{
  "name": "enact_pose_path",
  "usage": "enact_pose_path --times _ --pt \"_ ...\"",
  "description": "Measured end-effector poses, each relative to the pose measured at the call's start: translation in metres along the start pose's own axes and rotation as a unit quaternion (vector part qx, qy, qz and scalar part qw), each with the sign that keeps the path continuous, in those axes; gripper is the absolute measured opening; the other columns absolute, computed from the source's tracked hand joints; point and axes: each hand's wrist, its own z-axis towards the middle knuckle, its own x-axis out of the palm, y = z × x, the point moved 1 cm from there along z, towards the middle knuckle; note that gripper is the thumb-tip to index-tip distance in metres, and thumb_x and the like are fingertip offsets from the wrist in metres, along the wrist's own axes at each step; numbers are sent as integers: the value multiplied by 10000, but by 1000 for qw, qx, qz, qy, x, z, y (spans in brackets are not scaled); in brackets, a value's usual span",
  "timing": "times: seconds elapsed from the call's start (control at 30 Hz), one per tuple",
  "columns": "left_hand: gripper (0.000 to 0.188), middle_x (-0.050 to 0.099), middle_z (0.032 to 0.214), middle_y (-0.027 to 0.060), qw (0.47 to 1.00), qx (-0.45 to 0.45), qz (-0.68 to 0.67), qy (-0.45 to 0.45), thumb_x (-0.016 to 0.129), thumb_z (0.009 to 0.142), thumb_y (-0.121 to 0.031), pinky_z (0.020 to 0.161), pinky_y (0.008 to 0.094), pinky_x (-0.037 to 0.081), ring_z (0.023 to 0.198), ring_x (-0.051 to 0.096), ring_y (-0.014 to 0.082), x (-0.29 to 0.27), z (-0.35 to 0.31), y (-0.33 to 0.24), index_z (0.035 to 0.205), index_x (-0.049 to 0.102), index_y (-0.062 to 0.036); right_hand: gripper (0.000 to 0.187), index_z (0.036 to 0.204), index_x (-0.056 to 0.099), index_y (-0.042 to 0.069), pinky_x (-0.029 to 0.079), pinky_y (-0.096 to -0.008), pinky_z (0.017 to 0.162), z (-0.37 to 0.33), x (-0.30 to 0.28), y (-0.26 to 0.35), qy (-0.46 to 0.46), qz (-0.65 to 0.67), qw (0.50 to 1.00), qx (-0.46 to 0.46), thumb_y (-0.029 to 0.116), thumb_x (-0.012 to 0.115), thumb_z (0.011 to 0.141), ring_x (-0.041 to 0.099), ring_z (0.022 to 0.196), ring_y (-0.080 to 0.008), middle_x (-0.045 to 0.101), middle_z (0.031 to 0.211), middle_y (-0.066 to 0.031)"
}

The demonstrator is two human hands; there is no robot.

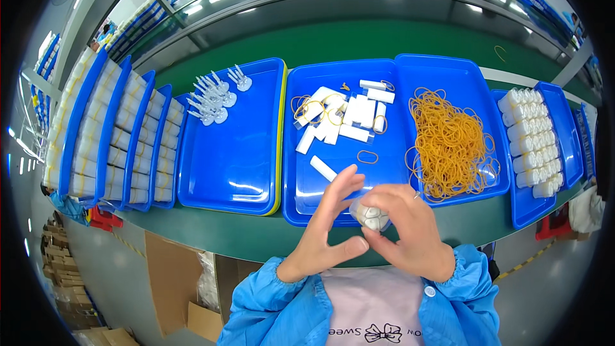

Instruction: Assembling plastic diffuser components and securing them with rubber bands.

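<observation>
In front of my chest, at the near edge of the bench, my right hand (411, 229) grips a small bundle of white tubes (373, 219), its fingers curled round the side. The rounded tube ends face up, and a clear wrap seems to go round them. Beside it my left hand (328, 227) is open, thumb and fingers spread, with nothing in it. Just beyond lies the middle blue tray (304, 200), where loose white tubes (362, 110) and a few rubber bands (367, 157) are scattered. A heap of tan rubber bands (448, 144) fills much of the adjoining blue tray (439, 64).
Left of the middle stands a blue tray (224, 173) with clear plastic stemmed pieces (214, 95) at its far corner. Tilted blue trays of banded white bundles (122, 138) line the far left. More bundles (530, 141) sit at right. A cardboard box (172, 282) is below.
</observation>
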Motion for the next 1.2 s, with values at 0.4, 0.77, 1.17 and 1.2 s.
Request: enact_pose_path --times 0.4,0.77,1.17,1.2 --pt "842 346 1414 155 980 -47 -185 -65 681 736 -1 1049 376 376 1274 416 252 27 9 5 1456 246 -44 592 1284 521 51 441 -400 835 -17 2 -15 -53 48 997 14 97 701 721 526 998 -321 524 1145 -133" --pt "943 354 1408 166 996 -21 -76 -29 768 676 -30 1076 400 339 1296 390 262 52 17 9 1450 231 -35 562 1278 532 59 454 -407 869 -46 -22 -23 -72 75 994 39 162 706 753 529 1067 -317 534 1205 -143" --pt "441 464 1345 172 984 82 108 -113 537 953 -149 1084 427 334 1259 445 272 -27 18 -28 1327 422 55 413 1053 602 33 437 -286 674 -198 -199 -74 -432 -298 806 273 85 755 673 497 753 -170 528 953 -73" --pt "433 474 1336 166 982 83 116 -121 533 952 -139 1073 414 344 1246 455 265 -39 20 -29 1327 427 50 418 1058 596 34 447 -294 678 -201 -201 -86 -435 -301 798 290 86 757 676 514 766 -177 526 949 -77"
